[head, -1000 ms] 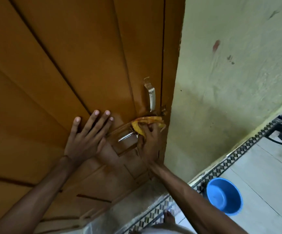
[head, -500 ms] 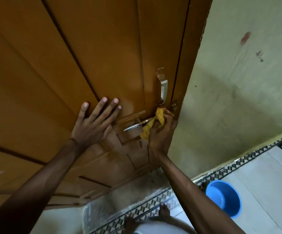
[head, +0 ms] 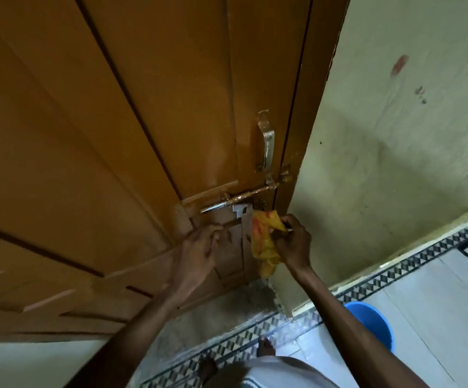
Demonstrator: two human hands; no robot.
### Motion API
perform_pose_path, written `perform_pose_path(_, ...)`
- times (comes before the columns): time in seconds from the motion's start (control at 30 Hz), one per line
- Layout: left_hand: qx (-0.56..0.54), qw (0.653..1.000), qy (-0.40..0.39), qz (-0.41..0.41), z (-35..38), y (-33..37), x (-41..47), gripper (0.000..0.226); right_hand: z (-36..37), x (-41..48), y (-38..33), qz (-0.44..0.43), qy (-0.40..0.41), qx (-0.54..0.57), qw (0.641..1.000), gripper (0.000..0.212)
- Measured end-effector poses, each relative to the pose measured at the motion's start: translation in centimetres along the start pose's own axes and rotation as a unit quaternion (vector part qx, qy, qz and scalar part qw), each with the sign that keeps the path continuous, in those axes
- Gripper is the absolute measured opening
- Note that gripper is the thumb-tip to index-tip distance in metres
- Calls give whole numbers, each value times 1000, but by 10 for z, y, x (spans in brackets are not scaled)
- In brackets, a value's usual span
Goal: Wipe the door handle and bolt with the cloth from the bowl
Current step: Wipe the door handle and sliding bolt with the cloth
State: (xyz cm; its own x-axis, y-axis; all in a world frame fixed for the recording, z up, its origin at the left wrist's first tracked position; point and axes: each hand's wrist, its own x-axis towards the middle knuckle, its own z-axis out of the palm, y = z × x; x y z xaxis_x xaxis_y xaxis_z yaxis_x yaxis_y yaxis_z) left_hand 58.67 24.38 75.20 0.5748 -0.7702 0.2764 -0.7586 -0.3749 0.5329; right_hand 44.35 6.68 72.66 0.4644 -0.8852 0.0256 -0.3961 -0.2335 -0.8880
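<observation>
A metal door handle point(head: 267, 141) stands upright on the brown wooden door point(head: 115, 121), near its right edge. Below it the sliding bolt point(head: 244, 195) runs across, bare, with its hasp plate point(head: 242, 211) hanging down. My right hand point(head: 293, 242) grips the yellow cloth point(head: 263, 242) just under the bolt's right end; the cloth hangs off the bolt. My left hand point(head: 199, 253) is blurred and lies low on the door, left of the hasp, fingers loosely curled, holding nothing.
A pale green wall point(head: 395, 163) meets the door frame on the right. The blue bowl point(head: 372, 323) stands on the tiled floor at lower right, partly behind my right forearm. My bare feet point(head: 266, 345) are on the patterned tile border by the threshold.
My right hand has dropped with the cloth from the bolt to just below it, uncovering the bolt. My left hand has slid down and to the right from the door panel.
</observation>
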Motion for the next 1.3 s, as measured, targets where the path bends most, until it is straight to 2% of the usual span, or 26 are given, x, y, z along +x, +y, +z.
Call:
perform_pose_path(0.03, -83, 993, -16, -77, 16, 3, 2, 25, -8, 0, 1, 25, 7, 14, 1000, 13)
perform_pose_path(0.07, -178, 972, -14, -152, 31, 7, 9, 25, -16, 0, 2, 50, 13, 26, 998, 11)
perform_pose_path(0.13, -354, 894, -17, -276, 51, 19, 28, 27, -28, 0, 2, 76, 27, 56, 995, 11)
perform_pose_path(0.17, -398, 866, -16, -302, 58, 23, 37, 24, -33, 0, -1, 84, 34, 76, 993, 12)
perform_pose_path(0.2, -412, 857, -15, -308, 64, 26, 44, 17, -39, -1, -6, 88, 40, 95, 991, 14)
perform_pose_path(0.27, -413, 858, -14, -306, 69, 32, 48, 11, -47, -1, -17, 73, 49, 122, 989, 18)
perform_pose_path(0.4, -405, 856, 3, -321, 73, 34, 36, 29, -48, 6, -41, -31, 41, 103, 993, 27)
perform_pose_path(0.5, -450, 817, -3, -360, 68, 46, 30, 26, -30, 9, -58, -195, -45, 9, 980, 32)
perform_pose_path(0.57, -465, 803, -5, -373, 67, 51, 29, 31, -13, 8, -65, -259, -101, -71, 958, 40)
perform_pose_path(0.67, -472, 793, -5, -386, 63, 54, 27, 36, -3, 0, -65, -275, -100, -201, 935, 58)
perform_pose_path(0.77, -467, 791, -14, -396, 58, 56, 26, 30, -14, -13, -53, -281, -173, -287, 899, 72)
perform_pose_path(0.83, -466, 784, -26, -409, 55, 58, 28, 34, -22, -16, -45, -299, -202, -287, 887, 73)
perform_pose_path(0.93, -476, 770, -36, -424, 47, 65, 28, 37, -15, -2, -55, -281, -176, -230, 915, 57)
perform_pose_path(1.0, -484, 767, -47, -419, 45, 68, 27, 39, -1, 10, -70, -279, -138, -261, 914, 53)
perform_pose_path(1.1, -498, 754, -41, -426, 42, 71, 28, 43, 7, 11, -77, -281, -126, -306, 901, 56)
perform_pose_path(1.2, -526, 725, -22, -444, 38, 74, 27, 40, -13, -5, -61, -325, -171, -335, 868, 65)
perform_pose_path(1.3, -534, 714, -31, -452, 38, 71, 26, 38, -39, -15, -39, -323, -249, -318, 856, 63)
